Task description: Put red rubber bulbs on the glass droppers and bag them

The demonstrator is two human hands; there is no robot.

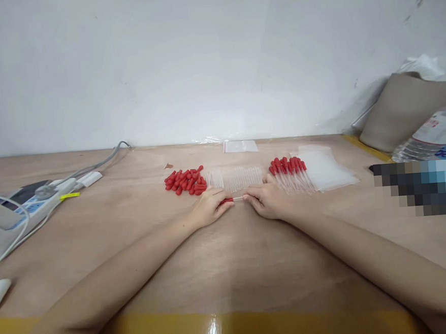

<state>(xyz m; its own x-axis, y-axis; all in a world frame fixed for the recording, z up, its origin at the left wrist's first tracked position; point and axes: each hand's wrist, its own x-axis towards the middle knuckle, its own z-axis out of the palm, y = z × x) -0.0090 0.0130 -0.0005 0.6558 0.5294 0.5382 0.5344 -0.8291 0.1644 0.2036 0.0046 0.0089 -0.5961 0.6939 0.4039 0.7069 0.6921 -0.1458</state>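
My left hand [210, 207] pinches a small red rubber bulb [228, 200]. My right hand [266, 200] pinches the clear glass tube [238, 199] that joins it, so both hands meet at the middle of the wooden table [229, 258]. Just beyond my left hand lies a pile of loose red bulbs [185, 181]. A row of clear tubes [234, 178] lies between the hands' far side. Beyond my right hand lie several finished droppers with red bulbs [290, 172].
Clear plastic bags [324, 169] lie right of the droppers, another small bag [240, 146] near the wall. A power strip with cables [37, 196] is at the left, a water bottle [434, 134] and a grey bag [406, 108] at the right. Yellow tape [234, 331] edges the table front.
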